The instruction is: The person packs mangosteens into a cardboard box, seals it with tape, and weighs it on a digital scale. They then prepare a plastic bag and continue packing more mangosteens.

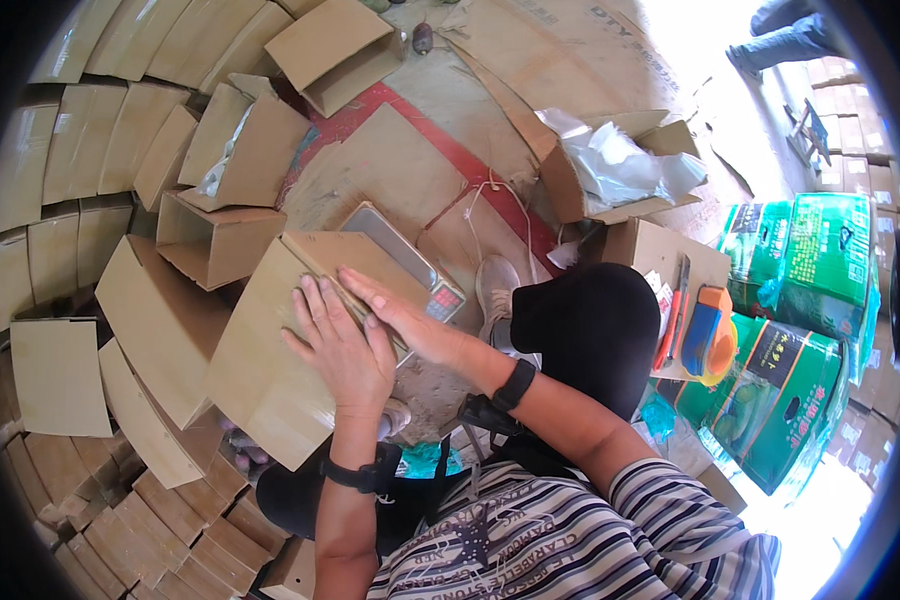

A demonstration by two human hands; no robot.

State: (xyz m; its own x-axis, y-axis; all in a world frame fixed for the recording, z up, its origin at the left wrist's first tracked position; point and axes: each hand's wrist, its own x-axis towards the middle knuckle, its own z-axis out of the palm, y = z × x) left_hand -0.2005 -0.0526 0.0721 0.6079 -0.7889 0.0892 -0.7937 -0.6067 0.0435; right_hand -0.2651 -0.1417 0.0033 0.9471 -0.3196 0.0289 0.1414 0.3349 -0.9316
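Note:
My left hand [345, 349] lies flat on a brown cardboard box [270, 367], fingers spread a little over its wide panel. Alongside it, my right hand [394, 307] rests with extended fingers along the seam between that panel and a narrower panel [371, 259]. Neither hand is closed around anything. Under the box's far side, a digital weighing scale [401, 244] shows part of its metal platform and a lit red display [444, 301]. My palms and the box's underside are hidden.
Open cartons [217, 240] and stacked boxes [82, 142] crowd the left. At right, a carton holds crumpled plastic film [619, 161]. A tape dispenser [709, 330] and a red-handled tool [669, 330] lie on another box, beside green printed cartons [765, 390]. A person's legs [791, 45] show far right.

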